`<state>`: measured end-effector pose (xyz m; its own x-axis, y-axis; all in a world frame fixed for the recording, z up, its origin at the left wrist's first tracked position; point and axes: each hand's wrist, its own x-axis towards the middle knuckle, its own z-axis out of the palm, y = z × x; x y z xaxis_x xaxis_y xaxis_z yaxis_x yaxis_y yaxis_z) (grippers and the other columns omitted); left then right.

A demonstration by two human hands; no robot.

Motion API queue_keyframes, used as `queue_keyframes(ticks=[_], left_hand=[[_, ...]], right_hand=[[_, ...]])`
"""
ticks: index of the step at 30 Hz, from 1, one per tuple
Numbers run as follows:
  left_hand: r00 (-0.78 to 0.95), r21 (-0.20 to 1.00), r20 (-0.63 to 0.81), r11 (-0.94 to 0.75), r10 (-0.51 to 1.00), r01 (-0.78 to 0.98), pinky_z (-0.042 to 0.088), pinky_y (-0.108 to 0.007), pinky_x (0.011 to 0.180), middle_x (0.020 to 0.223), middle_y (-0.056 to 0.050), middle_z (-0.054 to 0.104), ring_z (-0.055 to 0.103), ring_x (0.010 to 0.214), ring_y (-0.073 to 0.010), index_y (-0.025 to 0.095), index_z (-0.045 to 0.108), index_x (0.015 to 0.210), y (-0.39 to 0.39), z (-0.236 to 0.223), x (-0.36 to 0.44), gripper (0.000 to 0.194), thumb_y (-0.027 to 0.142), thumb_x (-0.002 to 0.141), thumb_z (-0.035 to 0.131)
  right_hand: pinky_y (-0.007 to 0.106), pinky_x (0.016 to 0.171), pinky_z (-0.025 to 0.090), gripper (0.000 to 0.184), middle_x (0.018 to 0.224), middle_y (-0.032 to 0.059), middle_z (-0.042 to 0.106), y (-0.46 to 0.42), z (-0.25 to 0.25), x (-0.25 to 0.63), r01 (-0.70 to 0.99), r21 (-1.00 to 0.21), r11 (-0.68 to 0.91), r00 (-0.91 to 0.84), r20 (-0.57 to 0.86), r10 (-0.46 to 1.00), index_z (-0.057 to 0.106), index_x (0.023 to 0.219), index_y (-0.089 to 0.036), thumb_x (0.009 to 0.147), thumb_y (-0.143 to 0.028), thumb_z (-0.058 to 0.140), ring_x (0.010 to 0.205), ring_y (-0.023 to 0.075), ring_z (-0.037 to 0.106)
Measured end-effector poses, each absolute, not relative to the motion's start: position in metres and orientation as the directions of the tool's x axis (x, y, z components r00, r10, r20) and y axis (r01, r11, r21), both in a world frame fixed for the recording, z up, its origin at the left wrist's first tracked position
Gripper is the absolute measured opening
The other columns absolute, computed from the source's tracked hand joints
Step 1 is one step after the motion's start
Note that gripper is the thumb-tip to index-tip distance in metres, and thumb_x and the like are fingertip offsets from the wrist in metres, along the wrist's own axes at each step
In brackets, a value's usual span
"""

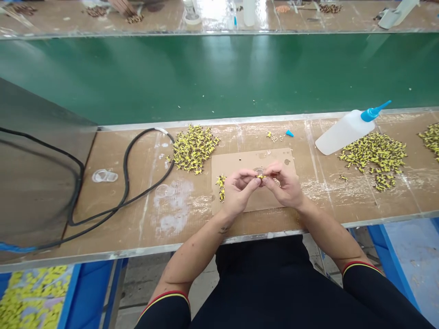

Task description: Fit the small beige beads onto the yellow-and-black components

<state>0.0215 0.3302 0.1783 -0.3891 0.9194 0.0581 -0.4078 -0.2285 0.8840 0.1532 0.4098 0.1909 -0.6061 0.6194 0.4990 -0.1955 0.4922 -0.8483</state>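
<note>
My left hand [240, 188] and my right hand [284, 185] meet over a brown cardboard sheet [254, 157]. Pinched between the fingertips of both is a small yellow and dark piece [260, 177], too small to make out its exact kind. Beside my left hand lies a little group of similar yellow and dark pieces [221, 187] on the cardboard. Tiny pale bits [277, 182] show by my right fingers, partly hidden by them. Beyond the sheet, a larger heap of yellow and dark pieces [195, 148] sits to the left.
A white squeeze bottle [343, 132] with a blue nozzle leans over another heap [380, 155] at right. A blue cap [289, 133] lies behind the cardboard. A black cable [126, 169] loops across the left. Beyond runs a green belt [206, 77]; blue bins [89, 292] stand below.
</note>
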Motion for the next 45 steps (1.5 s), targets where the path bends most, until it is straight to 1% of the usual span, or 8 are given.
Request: queue_keyframes(ticks=[6, 11, 27, 30, 32, 35, 39, 45], left_hand=[[-0.243, 0.890, 0.200, -0.280, 0.949, -0.361, 0.061, -0.021, 0.070, 0.082, 0.000, 0.072, 0.072, 0.070, -0.0097, 0.020, 0.066, 0.095, 0.327, 0.186, 0.015, 0.021, 0.031, 0.086, 0.081], [-0.131, 0.921, 0.216, -0.247, 0.967, -0.302, 0.059, -0.024, 0.063, 0.077, 0.000, 0.069, 0.072, 0.065, -0.0123, 0.019, 0.059, 0.087, 0.325, 0.186, 0.010, 0.029, 0.040, 0.089, 0.078], [-0.107, 0.956, 0.184, -0.203, 0.977, -0.213, 0.054, -0.022, 0.052, 0.061, 0.001, 0.065, 0.065, 0.051, -0.0106, 0.018, 0.054, 0.073, 0.330, 0.183, 0.007, 0.041, 0.048, 0.083, 0.079], [-0.292, 0.965, 0.232, -0.257, 0.928, -0.048, 0.052, -0.021, 0.052, 0.066, 0.002, 0.065, 0.065, 0.053, -0.0102, 0.018, 0.054, 0.076, 0.335, 0.181, -0.014, 0.029, 0.037, 0.083, 0.076], [-0.527, 0.945, 0.327, -0.253, 0.784, 0.209, 0.051, -0.021, 0.056, 0.069, 0.002, 0.065, 0.065, 0.059, -0.0101, 0.019, 0.055, 0.080, 0.339, 0.178, -0.041, 0.017, 0.026, 0.083, 0.071], [-0.718, 0.821, 0.503, -0.007, 0.481, 0.571, 0.051, -0.026, 0.068, 0.076, 0.000, 0.064, 0.061, 0.069, -0.0122, 0.019, 0.058, 0.083, 0.345, 0.169, -0.088, 0.005, 0.018, 0.083, 0.063], [-0.751, 0.674, 0.529, 0.342, 0.396, 0.655, 0.051, -0.039, 0.088, 0.090, -0.006, 0.068, 0.063, 0.091, -0.0220, 0.018, 0.061, 0.090, 0.350, 0.150, -0.131, 0.008, 0.013, 0.085, 0.058], [-0.740, 0.640, 0.497, 0.384, 0.452, 0.665, 0.045, -0.048, 0.105, 0.106, -0.011, 0.070, 0.060, 0.110, -0.0295, 0.018, 0.065, 0.100, 0.347, 0.140, -0.150, 0.018, 0.012, 0.083, 0.062]], right_hand=[[0.027, 0.063, 0.059, 0.022, 0.080, -0.0029, 0.065, 0.408, 0.188, 0.157, -0.232, -0.924, 0.303, -0.653, 0.379, 0.656, 0.051, 0.117, -0.025, 0.101, -0.036, 0.062, 0.067, 0.0122, 0.069], [0.025, 0.059, 0.055, 0.024, 0.076, -0.0046, 0.066, 0.409, 0.190, 0.160, -0.281, -0.930, 0.237, -0.709, 0.367, 0.602, 0.048, 0.120, -0.025, 0.101, -0.034, 0.060, 0.063, 0.0116, 0.068], [0.026, 0.063, 0.056, 0.018, 0.080, -0.0023, 0.067, 0.411, 0.189, 0.161, -0.223, -0.895, 0.386, -0.730, 0.416, 0.542, 0.049, 0.121, -0.024, 0.105, -0.032, 0.053, 0.069, 0.0126, 0.068], [0.029, 0.064, 0.055, 0.023, 0.089, 0.0026, 0.068, 0.431, 0.195, 0.174, -0.093, -0.843, 0.530, -0.707, 0.431, 0.561, 0.054, 0.121, -0.024, 0.103, -0.038, 0.056, 0.076, 0.0161, 0.067], [0.032, 0.069, 0.055, 0.021, 0.092, 0.0050, 0.069, 0.447, 0.200, 0.185, 0.101, -0.781, 0.616, -0.712, 0.376, 0.593, 0.059, 0.115, -0.023, 0.100, -0.037, 0.058, 0.079, 0.0184, 0.067], [0.033, 0.071, 0.050, 0.016, 0.093, 0.0061, 0.070, 0.467, 0.203, 0.199, 0.390, -0.599, 0.699, -0.801, 0.153, 0.578, 0.066, 0.099, -0.022, 0.100, -0.035, 0.055, 0.079, 0.0204, 0.065], [0.033, 0.068, 0.046, 0.018, 0.094, 0.0070, 0.072, 0.473, 0.201, 0.202, 0.494, -0.422, 0.760, -0.852, -0.058, 0.521, 0.069, 0.098, -0.022, 0.098, -0.032, 0.054, 0.082, 0.0229, 0.067], [0.033, 0.073, 0.047, 0.021, 0.093, 0.0070, 0.072, 0.475, 0.204, 0.205, 0.484, -0.464, 0.742, -0.846, -0.031, 0.533, 0.070, 0.099, -0.021, 0.100, -0.032, 0.052, 0.084, 0.0226, 0.068]])
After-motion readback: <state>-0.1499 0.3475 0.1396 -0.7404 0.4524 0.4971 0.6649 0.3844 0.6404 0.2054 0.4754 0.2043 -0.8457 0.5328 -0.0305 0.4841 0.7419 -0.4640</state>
